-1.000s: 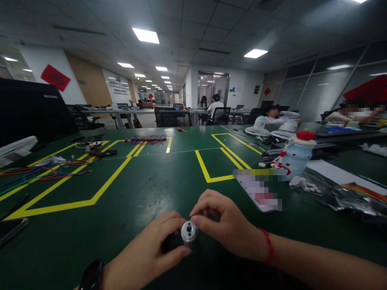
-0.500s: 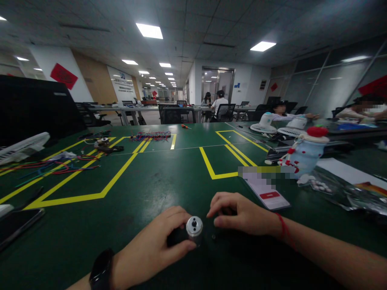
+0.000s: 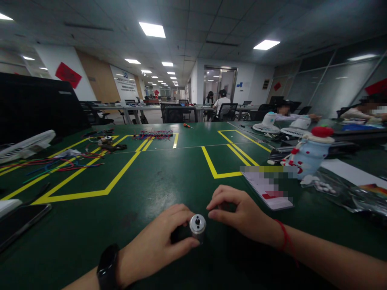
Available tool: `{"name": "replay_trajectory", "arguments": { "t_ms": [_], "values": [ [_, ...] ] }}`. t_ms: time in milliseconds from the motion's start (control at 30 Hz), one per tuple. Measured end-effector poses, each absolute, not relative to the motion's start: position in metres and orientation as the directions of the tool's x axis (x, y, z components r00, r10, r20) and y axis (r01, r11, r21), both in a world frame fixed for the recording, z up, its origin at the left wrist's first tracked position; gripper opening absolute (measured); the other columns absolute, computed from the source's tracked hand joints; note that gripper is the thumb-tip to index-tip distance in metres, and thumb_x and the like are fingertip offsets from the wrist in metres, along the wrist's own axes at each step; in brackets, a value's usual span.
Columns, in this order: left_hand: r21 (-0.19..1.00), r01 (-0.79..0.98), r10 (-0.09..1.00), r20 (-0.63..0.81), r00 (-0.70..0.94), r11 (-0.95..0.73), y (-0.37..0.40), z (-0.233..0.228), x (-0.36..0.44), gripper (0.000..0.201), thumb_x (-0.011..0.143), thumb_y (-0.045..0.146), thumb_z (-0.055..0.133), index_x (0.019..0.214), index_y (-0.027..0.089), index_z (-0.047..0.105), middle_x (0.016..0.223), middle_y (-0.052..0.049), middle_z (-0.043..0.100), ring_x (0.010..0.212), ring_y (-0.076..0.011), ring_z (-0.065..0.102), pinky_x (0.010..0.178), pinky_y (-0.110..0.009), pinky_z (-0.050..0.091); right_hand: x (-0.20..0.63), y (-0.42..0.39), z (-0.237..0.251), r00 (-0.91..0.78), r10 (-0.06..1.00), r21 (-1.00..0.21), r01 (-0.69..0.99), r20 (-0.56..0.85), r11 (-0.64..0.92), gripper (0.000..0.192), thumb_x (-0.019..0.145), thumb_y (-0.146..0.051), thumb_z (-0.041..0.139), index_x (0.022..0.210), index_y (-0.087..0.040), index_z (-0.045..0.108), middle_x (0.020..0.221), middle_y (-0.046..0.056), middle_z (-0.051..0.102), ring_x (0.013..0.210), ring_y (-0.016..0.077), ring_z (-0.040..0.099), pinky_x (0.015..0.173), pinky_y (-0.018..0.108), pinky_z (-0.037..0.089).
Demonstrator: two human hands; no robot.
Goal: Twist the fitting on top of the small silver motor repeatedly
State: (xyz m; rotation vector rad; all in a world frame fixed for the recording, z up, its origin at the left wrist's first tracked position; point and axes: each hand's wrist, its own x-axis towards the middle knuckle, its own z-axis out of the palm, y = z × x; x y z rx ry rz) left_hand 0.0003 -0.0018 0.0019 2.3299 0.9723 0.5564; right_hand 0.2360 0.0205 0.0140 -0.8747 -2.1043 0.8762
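Currently, left hand (image 3: 155, 239) grips a silver cylinder (image 3: 198, 226), upright, toward the near edge of the desk (image 3: 169, 177). Right hand (image 3: 243, 215) curled just beside it; cannot tell if holding anything.

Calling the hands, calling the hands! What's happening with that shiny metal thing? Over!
Left hand holding metal cylinder, upright. Right hand apart from it, can't tell if holding anything. Phone beyond right hand, not in between.
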Motion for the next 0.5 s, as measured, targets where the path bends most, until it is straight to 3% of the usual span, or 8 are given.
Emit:
{"name": "replay_trajectory", "arguments": {
  "t_ms": [167, 500],
  "values": [
    [0.625, 0.506, 0.74, 0.178, 0.648, -0.594, -0.002, 0.001, 0.001, 0.014, 0.089, 0.028, 0.063, 0.101, 0.022, 0.06, 0.105, -0.004, 0.06, 0.098, -0.022, 0.055, 0.086, -0.033, 0.043, 0.217, 0.01, 0.021, -0.55, 0.726, -0.725, 0.284, 0.413, 0.628, 0.01, 0.081, -0.023, 0.07, 0.091, -0.022, 0.072, 0.088, 0.001, 0.06, 0.079, 0.0128, 0.058, 0.069, 0.025, 0.046],
    [0.633, 0.497, 0.737, 0.179, 0.651, -0.593, -0.003, 0.001, 0.001, 0.018, 0.089, 0.03, 0.062, 0.106, 0.024, 0.06, 0.106, -0.004, 0.06, 0.098, -0.0221, 0.055, 0.086, -0.034, 0.043, 0.216, 0.006, 0.028, -0.587, 0.739, -0.727, 0.34, 0.332, 0.597, 0.012, 0.081, -0.023, 0.068, 0.092, -0.022, 0.072, 0.096, 0.003, 0.06, 0.083, 0.0138, 0.057, 0.073, 0.027, 0.046]
  ]
}}
